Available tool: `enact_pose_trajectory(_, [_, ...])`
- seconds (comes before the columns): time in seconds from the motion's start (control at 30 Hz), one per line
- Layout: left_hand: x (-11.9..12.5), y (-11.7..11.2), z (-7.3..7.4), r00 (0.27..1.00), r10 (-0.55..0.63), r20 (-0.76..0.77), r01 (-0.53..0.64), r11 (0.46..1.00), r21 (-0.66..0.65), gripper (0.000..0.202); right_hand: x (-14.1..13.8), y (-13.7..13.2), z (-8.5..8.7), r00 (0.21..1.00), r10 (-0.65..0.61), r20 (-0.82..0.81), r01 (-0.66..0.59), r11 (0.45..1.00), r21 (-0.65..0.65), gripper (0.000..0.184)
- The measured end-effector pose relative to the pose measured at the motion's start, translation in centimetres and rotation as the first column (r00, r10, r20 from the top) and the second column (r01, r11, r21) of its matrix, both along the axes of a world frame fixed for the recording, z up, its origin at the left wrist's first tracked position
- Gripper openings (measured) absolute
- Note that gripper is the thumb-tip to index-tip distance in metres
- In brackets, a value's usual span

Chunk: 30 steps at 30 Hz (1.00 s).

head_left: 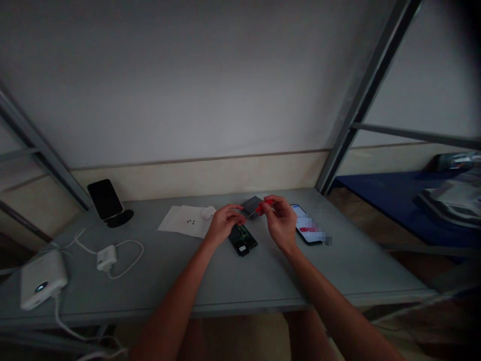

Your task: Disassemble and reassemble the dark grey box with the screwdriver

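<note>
My right hand [281, 220] grips a small screwdriver [264, 205] by its red handle, and the thin metal shaft slants down to the left. Near the shaft's tip, the thumb and fingers of my left hand [225, 220] come together in a pinch; anything between them is too small to make out. Below the hands an opened black device with a green circuit board [243, 238] and a white label lies on the table. Behind the screwdriver rests a dark flat panel [251, 205], partly covered by my hands.
White paper [180, 220] with several tiny dark screws [191, 221] lies left of my hands. A lit phone [306, 225] is on the right. At left are a phone on a stand [105, 199], a white adapter [107, 257] and a white box [43, 281] with cables. Metal posts frame the grey table [263, 286].
</note>
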<state>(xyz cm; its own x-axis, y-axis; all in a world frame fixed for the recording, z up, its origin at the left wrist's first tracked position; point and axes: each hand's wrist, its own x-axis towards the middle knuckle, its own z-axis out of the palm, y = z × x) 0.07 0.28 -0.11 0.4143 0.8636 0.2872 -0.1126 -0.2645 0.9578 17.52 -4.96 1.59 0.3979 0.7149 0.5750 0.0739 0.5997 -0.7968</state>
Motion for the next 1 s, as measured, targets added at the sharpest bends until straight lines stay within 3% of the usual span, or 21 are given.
enact_pose_trajectory(0.3, [0.1, -0.3, 0.4, 0.997, -0.076, 0.014, 0.076, 0.997, -0.016, 0.038, -0.1, 0.1, -0.2, 1.000, -0.018, 0.017, 0.018, 1.000, 0.002, 0.022])
enact_pose_trajectory(0.63, [0.1, -0.5, 0.3, 0.997, -0.079, -0.002, 0.079, 0.995, -0.061, 0.046, 0.0, 0.0, -0.6, 0.997, -0.034, 0.072, 0.033, 0.999, 0.015, 0.024])
enact_pose_trajectory(0.73, [0.1, -0.4, 0.3, 0.998, -0.052, -0.018, 0.052, 0.998, -0.048, 0.047, 0.2, -0.4, -0.2, 0.965, -0.145, 0.220, 0.127, 0.987, 0.095, 0.017])
enact_pose_trajectory(0.8, [-0.1, -0.1, 0.2, 0.999, -0.030, -0.027, 0.030, 0.999, -0.020, 0.043, -0.3, -1.8, 1.1, 0.877, -0.244, 0.413, 0.163, 0.962, 0.221, 0.018])
enact_pose_trajectory(0.87, [-0.3, 0.2, 0.1, 0.999, -0.006, -0.033, 0.006, 1.000, 0.011, 0.038, -1.2, -4.4, 3.4, 0.742, -0.219, 0.633, 0.001, 0.945, 0.326, 0.026])
enact_pose_trajectory(0.93, [-0.5, 0.5, 0.1, 0.999, 0.021, -0.046, -0.020, 0.999, 0.027, 0.035, -2.4, -8.1, 6.1, 0.598, -0.118, 0.793, -0.256, 0.909, 0.329, 0.032])
enact_pose_trajectory(1.0, [-0.7, 0.8, 0.1, 0.997, 0.045, -0.061, -0.043, 0.999, 0.030, 0.033, -3.3, -12.4, 8.5, 0.555, -0.072, 0.828, -0.415, 0.840, 0.351, 0.027])
